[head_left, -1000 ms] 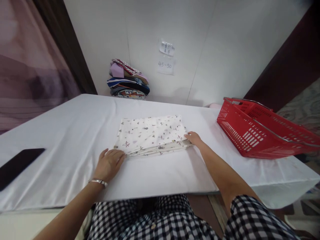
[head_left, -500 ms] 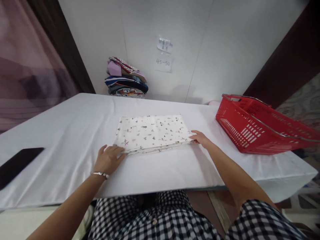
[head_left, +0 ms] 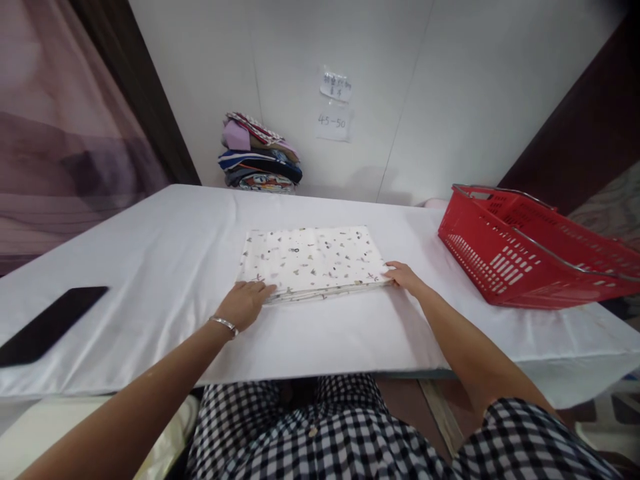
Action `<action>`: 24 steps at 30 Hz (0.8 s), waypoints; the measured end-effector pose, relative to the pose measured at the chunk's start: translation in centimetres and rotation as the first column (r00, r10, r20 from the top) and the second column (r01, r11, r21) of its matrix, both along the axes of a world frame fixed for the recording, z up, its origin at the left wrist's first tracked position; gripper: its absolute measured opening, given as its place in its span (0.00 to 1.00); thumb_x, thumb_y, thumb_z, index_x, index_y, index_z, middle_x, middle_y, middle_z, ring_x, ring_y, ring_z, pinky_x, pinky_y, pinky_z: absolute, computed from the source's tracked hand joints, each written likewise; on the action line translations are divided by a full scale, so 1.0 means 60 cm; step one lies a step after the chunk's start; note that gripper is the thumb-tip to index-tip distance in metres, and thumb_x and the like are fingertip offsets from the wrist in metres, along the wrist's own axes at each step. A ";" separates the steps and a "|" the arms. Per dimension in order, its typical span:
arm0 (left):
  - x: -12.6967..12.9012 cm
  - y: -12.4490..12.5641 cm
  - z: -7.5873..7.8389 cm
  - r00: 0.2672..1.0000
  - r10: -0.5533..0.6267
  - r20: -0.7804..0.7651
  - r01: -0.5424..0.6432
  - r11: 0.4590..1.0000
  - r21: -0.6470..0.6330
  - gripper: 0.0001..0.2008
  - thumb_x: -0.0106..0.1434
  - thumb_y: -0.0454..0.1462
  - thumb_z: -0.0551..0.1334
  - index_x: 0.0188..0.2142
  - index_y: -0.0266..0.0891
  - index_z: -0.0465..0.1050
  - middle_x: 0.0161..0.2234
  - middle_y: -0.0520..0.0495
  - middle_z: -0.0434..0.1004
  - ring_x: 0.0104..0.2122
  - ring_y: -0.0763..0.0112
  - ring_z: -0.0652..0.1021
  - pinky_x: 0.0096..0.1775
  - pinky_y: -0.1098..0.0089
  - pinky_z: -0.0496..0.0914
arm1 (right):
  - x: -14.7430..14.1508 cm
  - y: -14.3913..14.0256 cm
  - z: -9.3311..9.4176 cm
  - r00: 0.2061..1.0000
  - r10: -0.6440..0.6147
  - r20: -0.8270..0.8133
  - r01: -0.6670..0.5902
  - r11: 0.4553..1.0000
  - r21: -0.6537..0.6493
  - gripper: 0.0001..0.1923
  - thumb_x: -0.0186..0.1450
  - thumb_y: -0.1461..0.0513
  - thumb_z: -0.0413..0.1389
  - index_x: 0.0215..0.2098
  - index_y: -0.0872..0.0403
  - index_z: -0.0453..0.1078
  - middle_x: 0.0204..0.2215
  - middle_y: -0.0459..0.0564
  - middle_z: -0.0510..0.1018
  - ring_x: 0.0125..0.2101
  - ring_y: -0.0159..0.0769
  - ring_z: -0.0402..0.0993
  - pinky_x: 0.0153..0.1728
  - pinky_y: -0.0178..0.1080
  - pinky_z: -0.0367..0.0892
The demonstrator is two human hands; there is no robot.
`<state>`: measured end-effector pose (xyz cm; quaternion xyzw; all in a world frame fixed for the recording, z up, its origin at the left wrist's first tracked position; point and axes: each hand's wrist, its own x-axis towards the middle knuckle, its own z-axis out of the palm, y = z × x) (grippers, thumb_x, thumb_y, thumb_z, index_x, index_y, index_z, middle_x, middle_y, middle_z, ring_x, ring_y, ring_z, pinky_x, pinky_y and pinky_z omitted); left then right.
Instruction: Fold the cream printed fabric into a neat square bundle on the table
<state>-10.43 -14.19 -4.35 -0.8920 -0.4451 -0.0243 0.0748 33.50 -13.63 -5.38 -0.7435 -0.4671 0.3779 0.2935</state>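
Observation:
A white folded cloth (head_left: 315, 257) printed with small plant-like motifs lies flat on the white-covered table (head_left: 160, 267) in front of me. Its layers show along the near edge. My left hand (head_left: 246, 305), with a silver bracelet at the wrist, is closed on the near left corner, fingers over the top and thumb along the front edge. At the near right corner, my right hand (head_left: 404, 276) pinches the layers between thumb and fingers.
A red plastic basket (head_left: 505, 267) with metal handles stands at the right. Against the back wall rises a stack of folded fabrics (head_left: 260, 160). A black phone-like slab (head_left: 50, 327) lies at the left. Paper signs (head_left: 334, 120) hang on the wall.
My left hand has slid a little to the right along the cloth's near edge, and its fingers are closer together. The right hand keeps its hold. The whole view has shifted slightly.

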 end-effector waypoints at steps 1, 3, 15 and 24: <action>0.003 0.000 0.001 1.000 -0.001 -0.009 0.001 1.000 0.000 0.25 0.57 0.25 0.47 0.50 0.41 0.67 0.41 0.42 0.74 0.40 0.61 0.74 0.43 0.60 0.64 | 0.000 -0.002 -0.001 0.998 0.017 0.052 -0.017 1.000 -0.007 0.25 0.54 0.62 0.54 0.50 0.56 0.65 0.14 0.40 0.66 0.16 0.29 0.62 0.20 0.32 0.57; 0.008 -0.001 0.003 1.000 -0.007 -0.006 0.007 1.000 -0.004 0.26 0.56 0.24 0.46 0.50 0.42 0.67 0.41 0.42 0.74 0.40 0.62 0.73 0.42 0.60 0.64 | -0.001 -0.004 0.001 0.974 0.062 0.220 -0.063 0.998 0.000 0.25 0.55 0.61 0.54 0.51 0.55 0.65 0.18 0.43 0.71 0.21 0.32 0.66 0.24 0.33 0.60; 0.029 0.004 -0.024 0.998 -0.015 0.068 0.011 0.998 0.059 0.17 0.62 0.28 0.48 0.45 0.41 0.70 0.42 0.43 0.73 0.42 0.63 0.73 0.43 0.63 0.67 | -0.022 -0.005 0.007 0.727 0.160 0.667 -0.236 0.971 0.025 0.24 0.61 0.60 0.48 0.56 0.54 0.61 0.46 0.55 0.72 0.44 0.44 0.67 0.41 0.40 0.61; 0.031 0.004 -0.015 0.979 0.115 0.166 -0.118 0.993 0.006 0.14 0.63 0.33 0.49 0.43 0.41 0.71 0.40 0.45 0.74 0.41 0.64 0.73 0.44 0.63 0.68 | -0.157 -0.012 -0.004 0.597 0.413 0.687 -0.766 0.547 0.337 0.13 0.63 0.60 0.51 0.45 0.52 0.70 0.42 0.52 0.74 0.44 0.39 0.66 0.46 0.41 0.59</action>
